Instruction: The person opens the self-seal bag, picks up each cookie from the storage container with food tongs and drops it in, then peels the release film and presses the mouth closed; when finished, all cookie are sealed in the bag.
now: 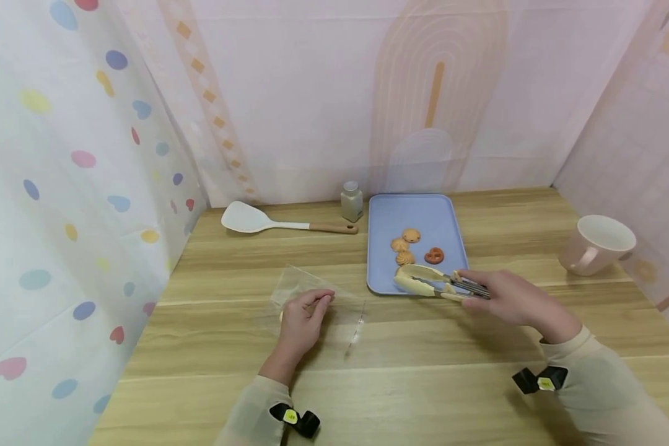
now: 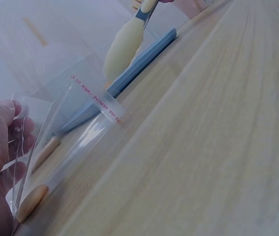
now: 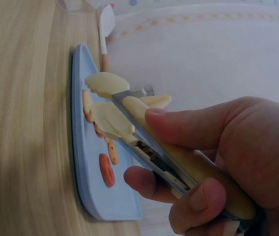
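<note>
My left hand (image 1: 303, 319) pinches the edge of a clear plastic bag (image 1: 340, 325) low over the table. Red lettering runs along the bag's flap (image 2: 95, 98) in the left wrist view. A tan cookie (image 2: 32, 202) shows beside the left fingers, against the bag film. My right hand (image 1: 507, 297) grips tongs (image 1: 424, 286) with cream tips, held over the near edge of a blue tray (image 1: 379, 214). Their tips stand apart around a cookie (image 3: 87, 105), partly hidden. Several cookies (image 1: 405, 258) and a brown pretzel (image 1: 434, 255) lie farther in on the tray.
A white spatula (image 1: 248, 218) with a wooden handle lies behind the bag. Left of the tray's far end stands a small glass jar (image 1: 352, 201). A pink mug (image 1: 596, 244) is at the far right. Curtains border the wooden table (image 1: 412, 396) at the back and sides.
</note>
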Tool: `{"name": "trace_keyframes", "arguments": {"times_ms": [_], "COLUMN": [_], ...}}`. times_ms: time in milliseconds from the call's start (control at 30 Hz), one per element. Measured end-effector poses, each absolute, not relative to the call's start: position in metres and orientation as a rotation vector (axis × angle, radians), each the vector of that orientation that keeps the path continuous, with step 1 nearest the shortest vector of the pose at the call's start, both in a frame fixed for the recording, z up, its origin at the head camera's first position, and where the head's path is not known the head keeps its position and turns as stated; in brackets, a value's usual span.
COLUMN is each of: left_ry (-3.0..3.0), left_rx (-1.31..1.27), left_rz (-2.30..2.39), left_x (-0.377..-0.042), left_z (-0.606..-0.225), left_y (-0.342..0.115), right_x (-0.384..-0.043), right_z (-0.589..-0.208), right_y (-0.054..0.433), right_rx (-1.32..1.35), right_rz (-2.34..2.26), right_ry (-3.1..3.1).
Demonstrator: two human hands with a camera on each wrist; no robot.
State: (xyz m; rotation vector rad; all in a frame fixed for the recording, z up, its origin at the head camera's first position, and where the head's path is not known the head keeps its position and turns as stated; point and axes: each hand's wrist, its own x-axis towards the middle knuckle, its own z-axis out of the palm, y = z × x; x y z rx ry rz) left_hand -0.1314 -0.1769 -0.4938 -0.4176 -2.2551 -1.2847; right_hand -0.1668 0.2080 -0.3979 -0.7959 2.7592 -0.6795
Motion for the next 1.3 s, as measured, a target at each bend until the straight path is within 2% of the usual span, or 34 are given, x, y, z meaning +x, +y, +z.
{"name": "trace_keyframes", "arguments": {"times_ms": [1300], "left_ry": [-2.235], "left_rx": [-0.435], "left_rz": [-1.271], "left_x": [-0.132], "left_z": [-0.494], "left_y": [-0.175], "right_x": [-0.177], "right_z": [-0.41], "right_y": [0.165], "right_rx": [-0.75], "right_rz": [-0.558], "right_ry": [2.825]}}
